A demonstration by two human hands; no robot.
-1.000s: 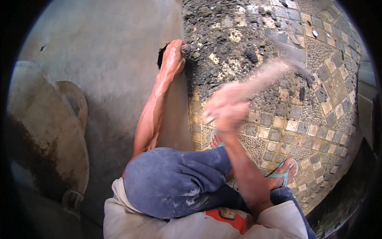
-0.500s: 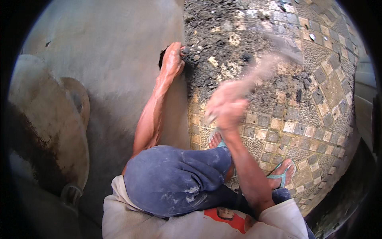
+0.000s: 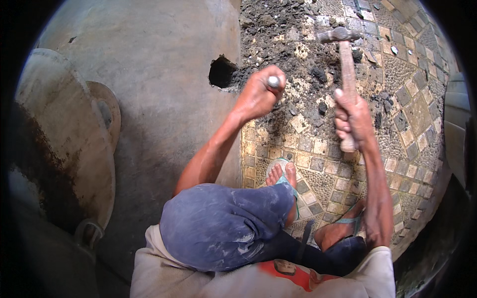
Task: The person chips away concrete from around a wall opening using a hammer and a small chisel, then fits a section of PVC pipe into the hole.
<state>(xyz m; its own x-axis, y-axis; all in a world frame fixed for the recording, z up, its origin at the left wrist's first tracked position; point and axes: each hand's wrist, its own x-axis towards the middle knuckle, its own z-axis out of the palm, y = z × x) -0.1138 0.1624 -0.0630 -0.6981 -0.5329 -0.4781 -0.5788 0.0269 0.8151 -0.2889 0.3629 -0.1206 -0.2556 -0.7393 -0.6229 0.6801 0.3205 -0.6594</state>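
Observation:
My left hand grips a metal rod, likely a chisel, whose round steel end points up toward me. It is over the rubble, to the right of a ragged dark hole at the edge of the grey concrete surface. My right hand holds the wooden handle of a hammer, its steel head at the upper right over broken mortar and patterned tiles.
A rust-stained metal object with loop handles, perhaps a large pan, stands at left. My sandalled feet rest on tiles below my hands. A dark edge and grey panels line the right side.
My left hand has moved right and down from the hole, uncovering it. My right hand and hammer, blurred mid-swing earlier, have moved right, the handle now upright and sharp.

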